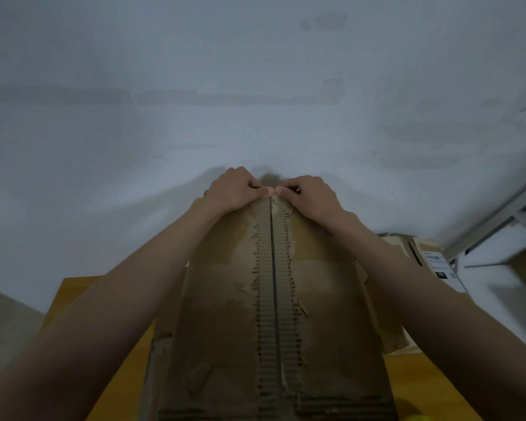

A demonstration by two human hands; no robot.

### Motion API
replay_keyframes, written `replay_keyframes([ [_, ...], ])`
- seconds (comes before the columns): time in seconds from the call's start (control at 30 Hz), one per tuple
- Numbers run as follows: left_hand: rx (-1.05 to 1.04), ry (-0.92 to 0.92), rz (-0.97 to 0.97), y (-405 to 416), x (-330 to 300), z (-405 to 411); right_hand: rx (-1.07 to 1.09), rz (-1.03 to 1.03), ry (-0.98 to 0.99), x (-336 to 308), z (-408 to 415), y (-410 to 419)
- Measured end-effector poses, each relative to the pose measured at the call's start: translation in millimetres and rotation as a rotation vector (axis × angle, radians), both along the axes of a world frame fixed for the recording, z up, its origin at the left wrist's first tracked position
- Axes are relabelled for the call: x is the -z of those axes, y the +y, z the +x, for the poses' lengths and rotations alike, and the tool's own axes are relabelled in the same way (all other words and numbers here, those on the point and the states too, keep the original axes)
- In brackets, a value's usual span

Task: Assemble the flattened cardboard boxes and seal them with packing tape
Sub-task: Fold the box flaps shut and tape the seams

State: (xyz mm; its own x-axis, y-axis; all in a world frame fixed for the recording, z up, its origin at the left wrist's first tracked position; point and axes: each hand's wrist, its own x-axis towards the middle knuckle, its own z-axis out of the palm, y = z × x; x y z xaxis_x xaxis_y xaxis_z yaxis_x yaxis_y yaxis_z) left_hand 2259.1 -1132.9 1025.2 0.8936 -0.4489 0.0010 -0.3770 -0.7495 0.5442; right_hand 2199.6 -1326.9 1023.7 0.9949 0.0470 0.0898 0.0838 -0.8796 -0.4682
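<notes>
1. Risk, as a judgement: flaps springing apart at the seam (pixel 273 284) if either hand eases off, since no tape seen across it; torn, stripped paper along the seam likely to give fresh tape poor hold.
2. Risk: box (pixel 225 299) tipping or sliding on the table (pixel 73 293), with all pressure at its far edge.
3. Left hand (pixel 236 189) and right hand (pixel 308 194) curled over the far edge, thumbs meeting at the seam, fingers (pixel 289 187) closed down on the flaps; fingertips hidden.
4. Box under both forearms, seam running between the hands. Another box (pixel 431 256) to the right.
</notes>
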Motion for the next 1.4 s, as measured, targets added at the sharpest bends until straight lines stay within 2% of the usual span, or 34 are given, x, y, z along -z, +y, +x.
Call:
replay_keyframes([
  [0.1,-0.042,-0.063,-0.100,-1,2,-5,0.026,-0.030,-0.028,5,-1,0],
  [0.17,0.022,-0.093,-0.114,-5,5,-10,0.052,-0.120,-0.058,10,-1,2],
  [0.33,0.060,-0.108,0.135,-14,-1,-18,0.074,-0.212,0.037,11,-3,5],
  [0.43,0.044,-0.156,0.359,-19,-13,-26,0.061,-0.210,0.104,0,-9,7],
  [0.5,0.015,-0.210,0.396,-20,-19,-36,0.079,-0.179,0.036,-8,-20,8],
  [0.6,0.026,-0.318,0.310,-30,-30,-57,0.131,-0.176,-0.182,-21,-44,-5],
  [0.67,0.037,-0.349,0.318,-45,-38,-73,0.149,-0.190,-0.256,-30,-62,-20],
  [0.87,0.126,-0.403,0.362,-106,-49,-134,0.222,-0.226,-0.335,-41,-141,-86],
  [1.1,0.274,-0.436,0.371,-190,-37,-225,0.319,-0.301,-0.213,-22,-264,-172],
  [1.4,0.394,-0.331,0.357,-268,38,-350,0.420,-0.296,-0.066,49,-396,-227],
])
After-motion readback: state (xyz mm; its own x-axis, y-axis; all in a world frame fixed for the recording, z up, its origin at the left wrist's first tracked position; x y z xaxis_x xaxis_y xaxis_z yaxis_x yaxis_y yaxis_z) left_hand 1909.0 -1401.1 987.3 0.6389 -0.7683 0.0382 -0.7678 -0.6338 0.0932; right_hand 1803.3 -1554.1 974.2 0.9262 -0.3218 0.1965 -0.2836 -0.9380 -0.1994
